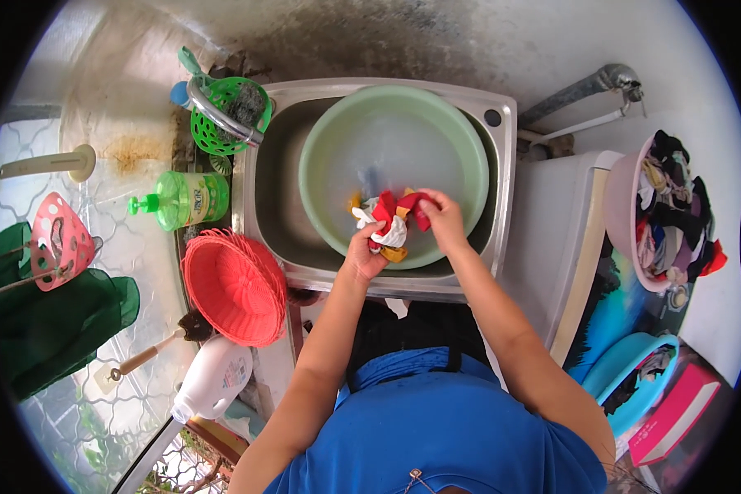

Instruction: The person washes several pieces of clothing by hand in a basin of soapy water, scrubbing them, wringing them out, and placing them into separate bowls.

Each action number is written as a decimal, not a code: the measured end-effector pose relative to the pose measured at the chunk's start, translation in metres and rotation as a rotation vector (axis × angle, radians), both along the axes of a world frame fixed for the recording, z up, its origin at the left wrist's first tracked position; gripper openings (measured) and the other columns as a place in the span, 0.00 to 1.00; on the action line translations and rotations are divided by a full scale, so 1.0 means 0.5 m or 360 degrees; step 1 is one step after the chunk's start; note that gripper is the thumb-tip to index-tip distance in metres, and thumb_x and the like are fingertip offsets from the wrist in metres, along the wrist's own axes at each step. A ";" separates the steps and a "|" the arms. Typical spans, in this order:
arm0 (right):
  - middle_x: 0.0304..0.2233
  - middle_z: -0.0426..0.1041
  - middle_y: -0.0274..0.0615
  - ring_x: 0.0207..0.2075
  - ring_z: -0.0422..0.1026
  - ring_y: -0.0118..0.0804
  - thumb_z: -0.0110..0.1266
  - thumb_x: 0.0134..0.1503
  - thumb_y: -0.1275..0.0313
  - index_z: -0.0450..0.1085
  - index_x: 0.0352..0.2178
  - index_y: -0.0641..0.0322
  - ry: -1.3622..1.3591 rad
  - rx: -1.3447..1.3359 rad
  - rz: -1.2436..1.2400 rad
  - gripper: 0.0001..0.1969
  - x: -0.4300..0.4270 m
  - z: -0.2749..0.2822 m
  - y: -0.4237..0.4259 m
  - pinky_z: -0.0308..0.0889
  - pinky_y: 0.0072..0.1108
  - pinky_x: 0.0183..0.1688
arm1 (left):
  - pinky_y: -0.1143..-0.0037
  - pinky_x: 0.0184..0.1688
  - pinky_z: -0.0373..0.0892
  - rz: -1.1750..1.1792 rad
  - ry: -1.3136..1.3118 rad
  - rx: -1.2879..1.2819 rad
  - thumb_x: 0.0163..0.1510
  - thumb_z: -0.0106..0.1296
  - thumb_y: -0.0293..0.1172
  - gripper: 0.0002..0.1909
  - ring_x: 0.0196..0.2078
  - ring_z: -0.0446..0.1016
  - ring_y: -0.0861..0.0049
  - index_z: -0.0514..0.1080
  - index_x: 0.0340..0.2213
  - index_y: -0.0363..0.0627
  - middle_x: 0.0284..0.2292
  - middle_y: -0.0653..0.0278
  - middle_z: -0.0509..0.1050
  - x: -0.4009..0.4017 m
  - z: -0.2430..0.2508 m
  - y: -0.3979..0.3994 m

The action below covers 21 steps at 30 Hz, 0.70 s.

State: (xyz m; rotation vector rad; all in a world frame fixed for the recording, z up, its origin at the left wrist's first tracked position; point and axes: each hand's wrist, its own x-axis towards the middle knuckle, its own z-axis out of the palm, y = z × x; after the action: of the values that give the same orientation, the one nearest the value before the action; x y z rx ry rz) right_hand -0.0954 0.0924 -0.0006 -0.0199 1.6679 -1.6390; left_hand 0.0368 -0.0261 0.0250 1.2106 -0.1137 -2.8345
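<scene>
A light green plastic basin (pixel 312 167) stands in a stainless steel sink (pixel 278 185) and holds cloudy water. Over the basin's near side I grip a bunched cloth item (pixel 383 216) in red, white and yellow. My left hand (pixel 367 253) clasps the white and yellow part from below. The fingers of my right hand (pixel 443 216) pinch a red end of the same cloth, to the right of the bunch. A dark bluish shape shows in the water just beyond the cloth; what it is I cannot tell.
Left of the sink are a green strainer basket (pixel 207 126) with steel wool, a green pump bottle (pixel 173 200), a red woven basket (pixel 234 290) and a white jug (pixel 216 376). At right, a pink basin (pixel 620 197) and a blue basin (pixel 617 376) hold clothes. A chrome faucet (pixel 219 117) overhangs the sink's left rim.
</scene>
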 end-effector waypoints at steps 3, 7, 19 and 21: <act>0.33 0.72 0.36 0.32 0.70 0.23 0.47 0.53 0.82 0.68 0.42 0.66 0.0209 0.0062 -0.0106 0.14 -0.016 0.094 -0.021 0.67 0.15 0.33 | 0.67 0.50 0.64 -0.0052 -0.0054 -0.0054 0.47 0.51 0.28 0.22 0.44 0.70 0.66 0.64 0.46 0.43 0.42 0.60 0.72 0.012 -0.006 -0.004; 0.38 0.69 0.39 0.38 0.69 0.28 0.49 0.50 0.85 0.68 0.40 0.68 0.0968 -0.0149 -0.0044 0.14 0.017 0.149 -0.028 0.65 0.17 0.41 | 0.67 0.51 0.64 -0.0074 -0.0083 -0.0145 0.48 0.52 0.28 0.21 0.45 0.70 0.66 0.65 0.46 0.43 0.42 0.60 0.72 -0.005 0.004 0.003; 0.50 0.56 0.48 0.50 0.59 0.53 0.61 0.44 0.56 0.65 0.46 0.56 0.0866 0.0417 0.0579 0.29 0.093 -0.018 -0.037 0.57 0.35 0.51 | 0.56 0.57 0.51 -0.0023 0.0280 0.0154 0.57 0.35 0.50 0.27 0.56 0.57 0.60 0.58 0.52 0.45 0.53 0.57 0.60 -0.017 -0.030 0.026; 0.48 0.60 0.49 0.49 0.62 0.51 0.60 0.44 0.58 0.65 0.45 0.58 0.0815 0.0496 0.0639 0.27 0.074 -0.054 -0.046 0.60 0.34 0.50 | 0.53 0.59 0.46 -0.0006 0.0307 0.0180 0.57 0.35 0.54 0.30 0.58 0.55 0.60 0.56 0.53 0.46 0.55 0.57 0.58 -0.021 -0.033 0.021</act>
State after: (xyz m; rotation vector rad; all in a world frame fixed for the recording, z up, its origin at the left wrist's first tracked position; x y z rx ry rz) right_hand -0.0583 0.0695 -0.0274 -0.6232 2.1169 -1.1113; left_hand 0.0264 -0.0157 0.0086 0.9467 0.0537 -2.9781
